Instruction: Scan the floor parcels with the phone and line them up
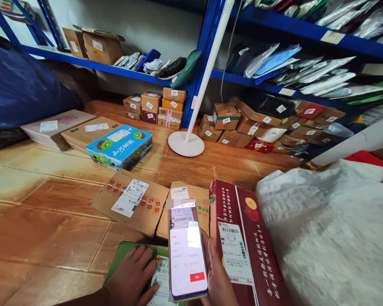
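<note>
My right hand [218, 272] is wrapped round a smartphone [188, 255], whose lit screen faces me with a red button near the bottom. Fingers spread, my left hand [132, 276] lies on a green parcel [119, 255] beside its white shipping label [161, 272]. The phone covers part of that label. Behind the phone is a tan carton [198, 199] with green print, partly hidden. A brown carton [115, 191] with a large label is to its left. To the right of the phone lies a dark red fruit box [255, 238] with a label.
A big white sack [332, 229] bulges at the right. Farther off on the wooden floor are a blue kiwi box [124, 146] and a white pole stand [187, 144]. Small parcels [170, 104] line the floor under blue shelves [115, 70]. A dark blue bag [22, 85] is at left.
</note>
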### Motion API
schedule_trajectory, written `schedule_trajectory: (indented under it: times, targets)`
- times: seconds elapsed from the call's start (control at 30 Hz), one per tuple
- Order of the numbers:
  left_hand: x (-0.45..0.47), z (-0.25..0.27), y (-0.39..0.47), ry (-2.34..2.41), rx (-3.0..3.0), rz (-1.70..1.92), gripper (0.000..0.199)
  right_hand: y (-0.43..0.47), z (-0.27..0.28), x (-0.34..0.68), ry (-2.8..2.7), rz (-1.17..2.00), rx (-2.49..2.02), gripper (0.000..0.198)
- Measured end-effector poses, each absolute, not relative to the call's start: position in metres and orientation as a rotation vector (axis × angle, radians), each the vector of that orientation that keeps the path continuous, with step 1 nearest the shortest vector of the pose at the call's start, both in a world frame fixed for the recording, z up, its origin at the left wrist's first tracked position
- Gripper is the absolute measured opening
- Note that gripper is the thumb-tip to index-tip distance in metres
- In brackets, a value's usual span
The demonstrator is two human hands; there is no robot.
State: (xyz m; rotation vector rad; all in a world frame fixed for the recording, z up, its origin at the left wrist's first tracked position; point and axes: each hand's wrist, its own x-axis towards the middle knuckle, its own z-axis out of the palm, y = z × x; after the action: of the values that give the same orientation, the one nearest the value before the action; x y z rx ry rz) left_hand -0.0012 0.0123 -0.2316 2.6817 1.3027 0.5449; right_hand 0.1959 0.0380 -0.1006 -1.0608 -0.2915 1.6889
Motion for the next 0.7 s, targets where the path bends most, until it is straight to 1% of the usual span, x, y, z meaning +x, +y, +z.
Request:
schedule_trajectory:
  times: [0.23,0.6,0.7]
  targets:
    - [-0.0002,-0.2321,0.0137,1.317,2.656,0.531,0.018,0.0382,-0.0999,0.1965,-0.321,1.710,-1.030,0.056]
    - [-0.0011,-0.2339,0.0147,1.331,2.675,0.575,0.017,0.0390,-0.1022,0.1960,-0.336,1.654,-1.079,0.062]
    - [-0.0022,-0.2340,0.0146,1.312,2.666,0.573,0.016,0.0444,-0.0972,0.1942,-0.301,1.714,-1.046,0.060]
